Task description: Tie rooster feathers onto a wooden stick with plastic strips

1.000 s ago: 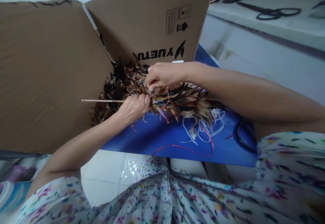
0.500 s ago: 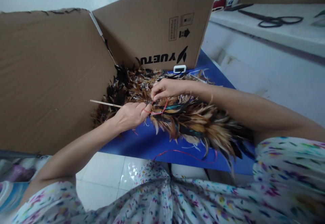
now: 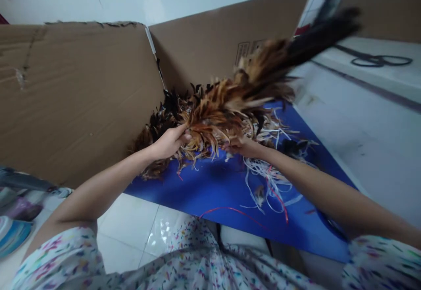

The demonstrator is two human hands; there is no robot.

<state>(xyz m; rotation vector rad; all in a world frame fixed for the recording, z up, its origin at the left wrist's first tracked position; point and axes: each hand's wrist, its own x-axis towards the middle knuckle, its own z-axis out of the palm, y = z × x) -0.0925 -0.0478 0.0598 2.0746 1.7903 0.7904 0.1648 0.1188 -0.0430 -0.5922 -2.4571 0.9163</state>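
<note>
My left hand (image 3: 171, 142) is closed around the lower left end of a feather duster (image 3: 226, 101) with brown, tan and black feathers. Its feathered length slants up to the right, lifted off the table, and the far dark tip is smeared by motion. The part inside my left fist is hidden. Just below the feathers is my right hand (image 3: 241, 144), its fingers blurred and partly covered, so whether it grips anything is unclear. More loose feathers (image 3: 154, 128) lie behind and left of my hands.
Cardboard panels (image 3: 82, 97) stand at the left and back of the blue table (image 3: 210, 193). White strips (image 3: 263, 171) and a red string (image 3: 230, 209) lie on the tabletop. Large scissors (image 3: 378, 60) rest on the white ledge at right.
The feather duster has come up off the table and now points to the upper right, uncovering white strips. My right hand moved down and right, away from my left; the red string between them is gone.
</note>
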